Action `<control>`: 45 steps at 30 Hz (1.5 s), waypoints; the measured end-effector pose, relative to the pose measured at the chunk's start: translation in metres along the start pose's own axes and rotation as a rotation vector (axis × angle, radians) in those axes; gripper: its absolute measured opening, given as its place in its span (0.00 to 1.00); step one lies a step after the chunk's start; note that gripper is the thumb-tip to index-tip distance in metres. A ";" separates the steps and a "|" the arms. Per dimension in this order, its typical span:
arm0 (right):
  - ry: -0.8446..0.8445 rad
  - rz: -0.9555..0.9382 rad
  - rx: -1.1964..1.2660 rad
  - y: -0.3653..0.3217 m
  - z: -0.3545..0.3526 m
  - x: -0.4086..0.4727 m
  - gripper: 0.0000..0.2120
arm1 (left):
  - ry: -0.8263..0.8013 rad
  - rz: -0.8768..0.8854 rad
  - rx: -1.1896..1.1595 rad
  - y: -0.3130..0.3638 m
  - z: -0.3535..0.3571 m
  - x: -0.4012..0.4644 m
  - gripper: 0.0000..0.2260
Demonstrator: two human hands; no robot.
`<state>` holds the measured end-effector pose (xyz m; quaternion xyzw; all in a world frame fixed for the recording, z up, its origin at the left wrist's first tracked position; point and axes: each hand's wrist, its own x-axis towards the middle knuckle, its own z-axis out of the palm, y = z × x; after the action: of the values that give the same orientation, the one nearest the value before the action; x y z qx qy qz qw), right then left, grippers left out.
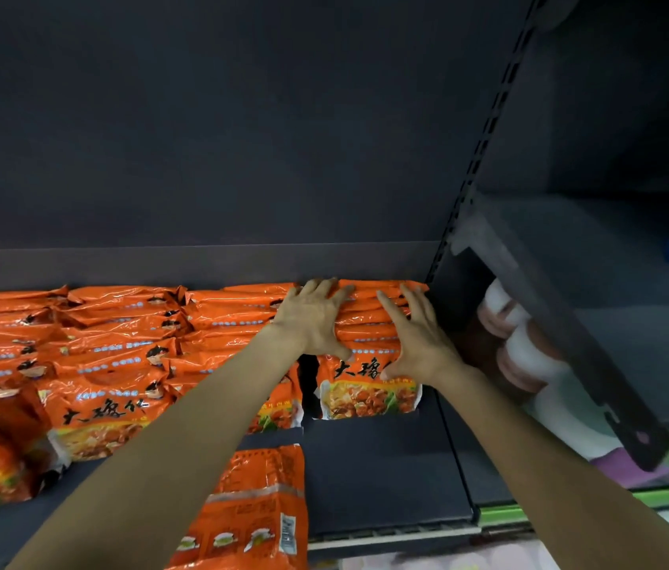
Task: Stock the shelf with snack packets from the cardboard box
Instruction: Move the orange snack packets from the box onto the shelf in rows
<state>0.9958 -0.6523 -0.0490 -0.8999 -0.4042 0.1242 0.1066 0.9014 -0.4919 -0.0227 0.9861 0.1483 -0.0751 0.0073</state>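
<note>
Both hands reach onto a dark shelf (pixel 386 479) stocked with orange snack packets. The left hand (pixel 311 318) lies flat on top of the rightmost row of packets (pixel 365 322), fingers straight and spread, its grip released, palm pressing down near the back of the row. The right hand (pixel 419 335) rests against the right side of the same row, fingers straight and pointing toward the back of the shelf, thumb low against the front packet (pixel 365 394); its grip is also released, holding nothing. That front packet stands upright, facing forward with black characters and a food picture on it, at the right end of the shelf beside the slotted upright (pixel 489 129). A narrow dark gap separates this row from the next row of packets (pixel 225 322) to the left, and further rows of the same orange packets (pixel 98 331) fill the shelf toward the left edge, leaning back in overlapping lines. One loose packet (pixel 258 508) lies flat near the front edge of the shelf, back side up, between the two forearms. To the right, beyond the upright, a neighbouring shelf holds white and brown cups (pixel 521 347), blurred. The cardboard box is not in view
</note>
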 end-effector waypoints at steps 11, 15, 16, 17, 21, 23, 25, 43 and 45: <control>0.003 -0.053 0.082 -0.003 -0.001 0.007 0.58 | 0.031 0.005 0.052 -0.008 -0.006 -0.009 0.46; -0.021 -0.019 0.041 -0.002 0.002 0.003 0.61 | -0.018 0.034 0.096 0.002 0.002 -0.008 0.54; -0.034 -0.024 0.034 -0.001 0.001 0.002 0.62 | -0.035 0.035 0.095 0.002 0.004 -0.008 0.54; -0.047 -0.030 0.023 0.000 0.000 0.003 0.62 | -0.050 0.038 0.104 0.002 0.005 -0.008 0.54; -0.075 -0.053 0.005 -0.008 -0.002 0.007 0.60 | -0.065 0.035 0.117 -0.003 0.006 -0.009 0.54; -0.084 -0.066 -0.021 -0.010 -0.002 0.008 0.60 | -0.059 0.040 0.100 -0.002 0.005 -0.010 0.53; -0.074 -0.065 -0.077 -0.010 -0.002 0.008 0.59 | -0.016 0.058 0.044 0.000 0.004 -0.013 0.52; 0.188 -0.242 0.208 -0.078 0.023 -0.095 0.18 | 0.460 -0.055 -0.353 -0.011 0.030 -0.141 0.13; 0.123 -0.232 0.204 -0.092 0.040 -0.112 0.16 | 0.414 -0.061 -0.403 -0.020 0.040 -0.166 0.12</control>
<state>0.8470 -0.6726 -0.0442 -0.8376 -0.4834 0.0959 0.2357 0.7330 -0.5226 -0.0370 0.9542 0.1883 0.1584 0.1702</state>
